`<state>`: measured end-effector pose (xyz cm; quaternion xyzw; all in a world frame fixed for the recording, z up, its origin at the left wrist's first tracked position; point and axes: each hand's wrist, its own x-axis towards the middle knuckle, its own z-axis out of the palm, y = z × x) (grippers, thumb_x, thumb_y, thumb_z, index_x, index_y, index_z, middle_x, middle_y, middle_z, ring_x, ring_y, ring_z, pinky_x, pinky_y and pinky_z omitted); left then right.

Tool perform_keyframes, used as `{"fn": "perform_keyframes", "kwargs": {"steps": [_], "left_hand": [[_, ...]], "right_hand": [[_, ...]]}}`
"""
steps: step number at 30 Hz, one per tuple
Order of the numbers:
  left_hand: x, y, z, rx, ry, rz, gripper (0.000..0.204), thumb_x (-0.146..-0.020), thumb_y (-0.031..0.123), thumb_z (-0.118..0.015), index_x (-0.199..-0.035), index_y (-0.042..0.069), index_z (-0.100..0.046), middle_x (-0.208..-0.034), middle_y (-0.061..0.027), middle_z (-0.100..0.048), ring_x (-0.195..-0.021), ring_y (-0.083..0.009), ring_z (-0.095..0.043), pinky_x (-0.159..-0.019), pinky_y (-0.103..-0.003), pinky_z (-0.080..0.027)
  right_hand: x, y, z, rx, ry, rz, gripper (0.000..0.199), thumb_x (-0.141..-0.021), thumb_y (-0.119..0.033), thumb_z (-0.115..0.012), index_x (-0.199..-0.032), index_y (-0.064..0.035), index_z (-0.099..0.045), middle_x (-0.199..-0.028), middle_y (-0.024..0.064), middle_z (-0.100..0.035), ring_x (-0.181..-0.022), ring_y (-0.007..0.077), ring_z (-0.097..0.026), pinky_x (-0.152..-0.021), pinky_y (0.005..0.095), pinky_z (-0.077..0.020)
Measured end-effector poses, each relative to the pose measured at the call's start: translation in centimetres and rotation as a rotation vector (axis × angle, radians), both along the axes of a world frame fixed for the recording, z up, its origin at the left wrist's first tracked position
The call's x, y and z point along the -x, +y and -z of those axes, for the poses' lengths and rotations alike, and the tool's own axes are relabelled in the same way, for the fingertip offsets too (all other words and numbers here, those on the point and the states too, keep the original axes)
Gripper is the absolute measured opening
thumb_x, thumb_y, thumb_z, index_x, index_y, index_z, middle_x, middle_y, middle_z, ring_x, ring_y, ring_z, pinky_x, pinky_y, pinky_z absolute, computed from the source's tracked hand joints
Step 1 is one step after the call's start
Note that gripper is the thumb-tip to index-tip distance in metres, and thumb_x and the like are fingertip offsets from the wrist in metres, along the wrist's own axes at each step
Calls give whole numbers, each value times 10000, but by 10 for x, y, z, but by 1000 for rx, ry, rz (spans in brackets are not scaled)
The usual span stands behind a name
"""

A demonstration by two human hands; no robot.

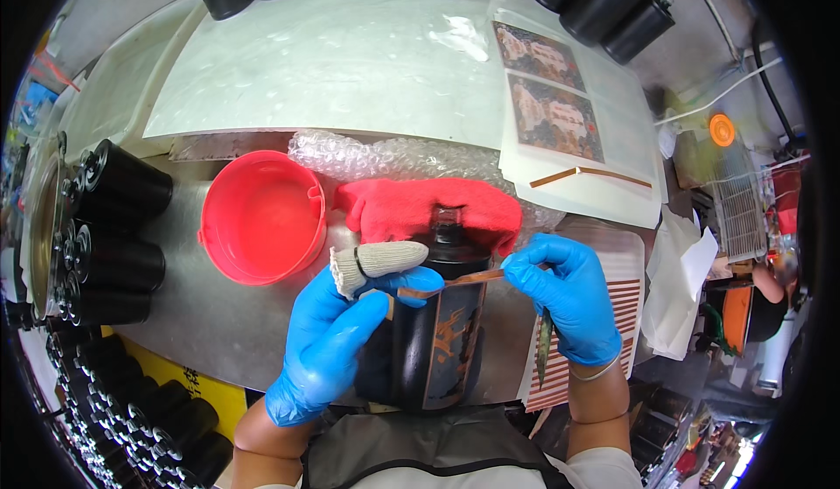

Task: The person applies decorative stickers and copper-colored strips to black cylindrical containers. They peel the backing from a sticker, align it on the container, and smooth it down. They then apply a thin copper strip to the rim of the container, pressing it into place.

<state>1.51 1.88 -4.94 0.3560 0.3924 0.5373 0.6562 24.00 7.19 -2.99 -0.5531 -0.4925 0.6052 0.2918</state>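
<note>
A thin brown strip (464,280) stretches between my gloved hands, across the front of a black canister (418,349) with a dark patterned panel. My right hand (567,292) pinches its right end; a slender greenish pointed tool (543,349) hangs below that palm. My left hand (328,340) has its fingers apart, one fingertip against the strip's left end and the thumb clear of it. A grey knitted finger cover (381,261) sits on one left finger. The canister leans on a red cloth-covered rest (420,213), its neck toward the far side.
To the left stand a red bucket (262,218) and several black canisters (122,266). Bubble wrap (394,157) lies behind the rest. At right are a sheet of brown strips (623,301), printed picture sheets (553,117) and crumpled white paper (678,283). More canisters (604,17) line the back.
</note>
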Motion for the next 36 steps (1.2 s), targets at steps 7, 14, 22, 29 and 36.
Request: {"fn": "perform_keyframes", "kwargs": {"steps": [7,14,22,29,36], "left_hand": [[-10,7,-2,18,274,-91,374,-788,-59,-617,-1149,-3,-537,-947,-81,-624,-876,-126,-586,-805,-253,-466],[-23,13,15,-52,318,-300,399,-770,-96,-619,-1133,40,-523,-801,-21,-565,-725,-67,-523,-640,-190,-449],[-35,10,31,20,58,-472,320,-798,-78,-596,-1071,66,-509,-889,-31,-545,-811,-94,-521,-783,-236,-433],[-36,6,37,436,-259,-346,250,-835,75,-660,-1021,68,-494,-906,-18,-516,-859,-84,-485,-779,-236,-422],[-40,10,28,410,-163,-288,363,-817,115,-694,-1083,70,-452,-969,-40,-518,-867,-91,-496,-794,-240,-428]], "right_hand": [[2,3,5,101,52,37,85,-805,-49,-664,-873,2,-667,-827,66,-659,-790,103,-601,-747,233,-480],[1,2,11,99,86,72,63,-794,-46,-672,-846,-13,-663,-801,44,-648,-762,89,-588,-727,225,-474],[-3,2,17,114,62,106,68,-788,-84,-685,-817,-26,-664,-768,24,-633,-722,73,-563,-682,206,-448],[-4,0,22,86,70,148,72,-780,-96,-698,-806,-37,-664,-686,-13,-590,-607,34,-486,-546,178,-372],[-5,0,23,72,95,155,73,-771,-88,-708,-797,-39,-661,-674,-22,-578,-588,25,-464,-524,171,-347]]}}
